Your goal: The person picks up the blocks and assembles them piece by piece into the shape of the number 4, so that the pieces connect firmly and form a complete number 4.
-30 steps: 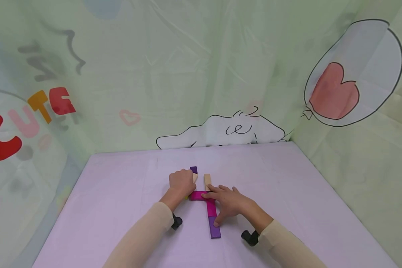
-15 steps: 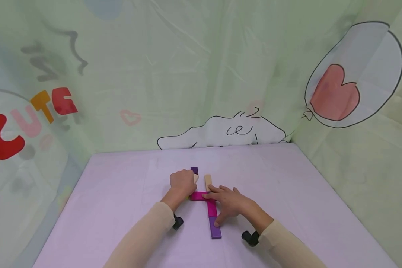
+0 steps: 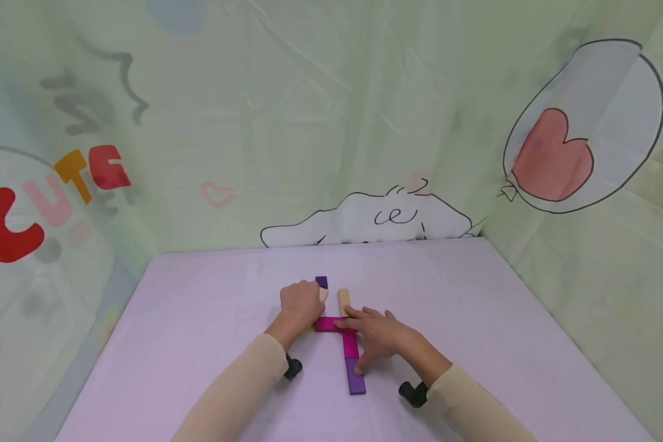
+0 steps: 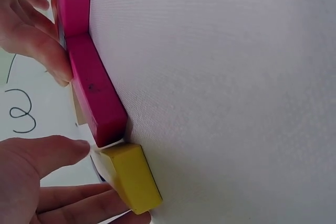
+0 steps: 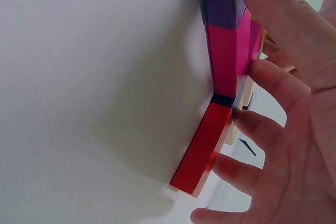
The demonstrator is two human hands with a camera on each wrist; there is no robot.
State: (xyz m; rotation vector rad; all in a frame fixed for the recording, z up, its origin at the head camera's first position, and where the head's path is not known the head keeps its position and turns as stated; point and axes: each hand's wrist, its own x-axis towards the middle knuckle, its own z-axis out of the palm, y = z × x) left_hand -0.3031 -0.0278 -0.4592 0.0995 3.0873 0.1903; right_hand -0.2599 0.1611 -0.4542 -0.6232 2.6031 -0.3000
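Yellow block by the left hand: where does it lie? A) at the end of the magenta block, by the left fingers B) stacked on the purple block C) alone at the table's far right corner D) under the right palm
A: in the left wrist view the yellow block lies at the end of the magenta block, with the left hand fingers against it.

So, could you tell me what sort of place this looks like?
Probably a small tabletop recording booth: a lilac-covered table, pale green cartoon-printed cloth hung all around it, and coloured wooden blocks under both hands.
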